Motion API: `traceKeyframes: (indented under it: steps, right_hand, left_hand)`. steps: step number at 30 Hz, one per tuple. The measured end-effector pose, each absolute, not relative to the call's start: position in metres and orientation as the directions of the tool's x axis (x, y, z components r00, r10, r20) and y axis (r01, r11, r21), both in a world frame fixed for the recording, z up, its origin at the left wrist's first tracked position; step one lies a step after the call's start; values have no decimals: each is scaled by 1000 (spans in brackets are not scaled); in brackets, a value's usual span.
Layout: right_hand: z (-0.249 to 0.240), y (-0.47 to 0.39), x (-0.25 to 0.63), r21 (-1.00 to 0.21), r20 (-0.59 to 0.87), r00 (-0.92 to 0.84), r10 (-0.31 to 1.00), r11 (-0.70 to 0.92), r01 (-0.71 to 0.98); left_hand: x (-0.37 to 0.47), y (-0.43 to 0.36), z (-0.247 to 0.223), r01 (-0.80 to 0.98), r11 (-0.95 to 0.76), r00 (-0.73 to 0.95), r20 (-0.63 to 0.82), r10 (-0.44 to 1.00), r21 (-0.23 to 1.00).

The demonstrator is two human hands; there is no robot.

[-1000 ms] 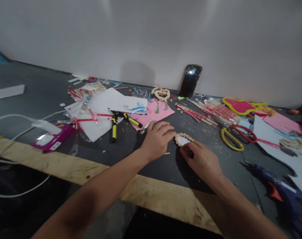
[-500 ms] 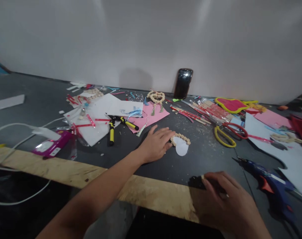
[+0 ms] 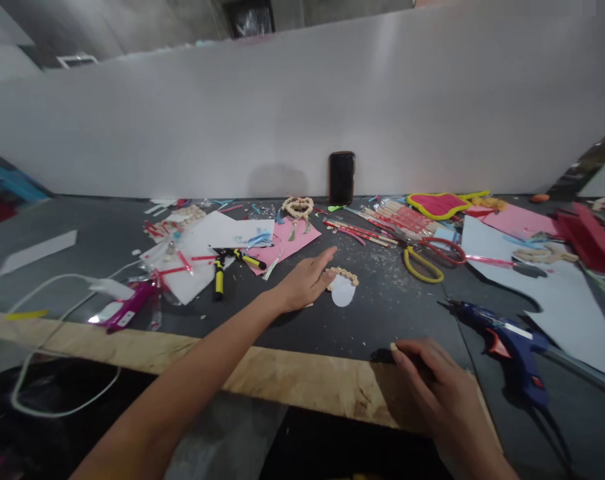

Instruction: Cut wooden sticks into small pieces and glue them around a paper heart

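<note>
A white paper shape (image 3: pixel 343 292) edged along its top with small beige pieces (image 3: pixel 350 274) lies on the dark table. My left hand (image 3: pixel 307 280) is just left of it, turned on its side with fingers extended, nothing seen in it. Near the table's front edge, my right hand (image 3: pixel 432 380) pinches a small beige piece (image 3: pixel 393 347) between thumb and forefinger. To the right of that hand lies a blue glue gun (image 3: pixel 512 333).
Yellow-handled pliers (image 3: pixel 219 277) and a purple glue gun (image 3: pixel 127 307) are at the left. Red-and-yellow scissors (image 3: pixel 425 263) lie at the right. A phone (image 3: pixel 342 177) leans on the back panel, near a beaded heart (image 3: pixel 298 207) and pink paper (image 3: pixel 295 241).
The view has tilted up and shifted right. My left hand has turned onto its side, and its fingers have come off the beige edging. My right hand still pinches the small piece.
</note>
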State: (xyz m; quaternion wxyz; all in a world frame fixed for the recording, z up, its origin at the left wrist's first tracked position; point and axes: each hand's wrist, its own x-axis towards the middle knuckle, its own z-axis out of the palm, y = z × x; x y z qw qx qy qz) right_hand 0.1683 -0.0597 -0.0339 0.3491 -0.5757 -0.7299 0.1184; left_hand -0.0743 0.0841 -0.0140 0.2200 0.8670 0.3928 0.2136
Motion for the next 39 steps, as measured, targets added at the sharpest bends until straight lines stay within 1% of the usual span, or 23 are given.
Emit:
traceKeyframes:
  steps: [3,7,16,25,31,35,39]
  right_hand:
    - [-37,-61,170,-589,383,-98,918,325,740]
    - [-40,-62,171,-617,390,-97,916,338,710]
    - [-42,-64,173,-659,384,-112,916,357,661]
    - [-46,-65,173,-618,393,-145,908,378,689]
    - [-48,-65,173,-573,399,-183,898,400,715]
    - [-46,-64,172,-542,399,-203,894,408,735]
    - [-46,-64,171,-537,393,-197,898,399,743]
  left_hand:
    - [-66,92,-14,610,-562,596,144,790,558]
    - [-55,97,-13,679,-528,584,61,809,510]
    - [-44,90,-9,754,-498,546,12,837,429]
    - [-50,66,2,805,-472,522,-53,851,359]
    - [-51,48,9,846,-482,512,-91,854,229]
    - [-54,44,9,833,-500,532,-91,842,238]
    - [-57,49,3,817,-498,529,-32,848,290]
